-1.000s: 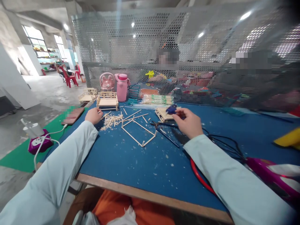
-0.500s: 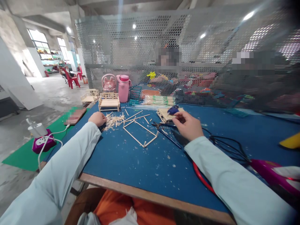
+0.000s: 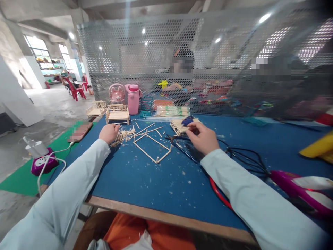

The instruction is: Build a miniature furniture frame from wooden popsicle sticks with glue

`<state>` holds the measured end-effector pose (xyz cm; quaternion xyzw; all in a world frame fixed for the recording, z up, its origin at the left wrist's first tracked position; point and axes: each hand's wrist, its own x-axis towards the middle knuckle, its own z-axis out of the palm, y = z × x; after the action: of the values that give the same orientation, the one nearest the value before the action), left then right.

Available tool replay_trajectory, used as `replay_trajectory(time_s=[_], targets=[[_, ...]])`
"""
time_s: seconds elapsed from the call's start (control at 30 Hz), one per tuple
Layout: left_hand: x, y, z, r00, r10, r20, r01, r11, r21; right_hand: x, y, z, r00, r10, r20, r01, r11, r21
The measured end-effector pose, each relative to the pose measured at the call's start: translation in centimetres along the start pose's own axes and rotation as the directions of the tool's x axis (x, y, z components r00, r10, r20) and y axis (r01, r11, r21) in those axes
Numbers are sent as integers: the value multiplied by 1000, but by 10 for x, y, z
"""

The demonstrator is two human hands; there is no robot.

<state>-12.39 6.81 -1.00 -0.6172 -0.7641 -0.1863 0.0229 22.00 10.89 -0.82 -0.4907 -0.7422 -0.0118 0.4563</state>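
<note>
"What's the left hand (image 3: 108, 133) doing?"
"Its fingers curl beside the loose sticks (image 3: 127, 134); I can't tell if they grip any."
"And the right hand (image 3: 204, 139)?"
"Fingers bent, right by the dark blue thing (image 3: 187, 121) on the small wooden stand (image 3: 179, 127). I can't tell if they grip it."
"Between the hands?"
"A four-sided stick outline (image 3: 145, 152) lies flat on the blue surface (image 3: 130, 184), near the pliers (image 3: 187, 154)."

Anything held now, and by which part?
Cannot tell: the right hand is at the small dark-blue object, the left hand beside the pile of short pale wooden sticks; no hold shows clearly.
</note>
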Motion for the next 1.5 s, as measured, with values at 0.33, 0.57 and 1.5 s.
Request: replay_trajectory(time_s=[0.33, 0.57, 1.5], targets=[[-64, 64, -7, 892, 446, -67, -382, 667, -640, -43, -98, -7, 926, -106, 363, -83, 880, 467], [-100, 99, 4, 805, 591, 45, -286, 454, -844, -53, -100, -5, 872, -136, 471, -219, 751, 623], [-85, 81, 11, 914, 363, 182, -73, 589, -805, -36, -57, -14, 629, -76, 773, -285, 903, 321]])
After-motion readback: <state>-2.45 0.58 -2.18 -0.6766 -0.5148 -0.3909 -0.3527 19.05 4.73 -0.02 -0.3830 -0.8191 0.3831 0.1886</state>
